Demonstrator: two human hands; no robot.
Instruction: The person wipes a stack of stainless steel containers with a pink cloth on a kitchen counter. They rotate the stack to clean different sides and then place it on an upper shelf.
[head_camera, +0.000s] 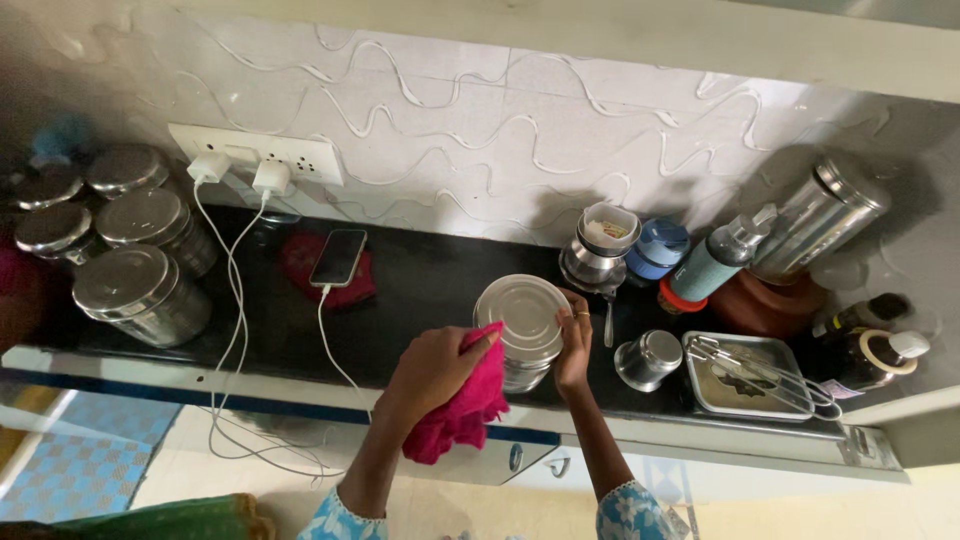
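A round steel canister (522, 318) with a flat lid stands near the front edge of the black counter (430, 280). My left hand (432, 368) is closed on a pink cloth (462, 408) and presses it against the canister's left side. My right hand (574, 342) wraps around the canister's right side, a ring showing on one finger.
Several lidded steel canisters (140, 292) crowd the counter's left end. A phone (339, 257) lies on a red cloth, wired to chargers in the wall socket (255, 160). At the right are a small steel pot (647, 358), a steel tray (745, 395) with tongs, bottles and a tall steel flask (820, 215).
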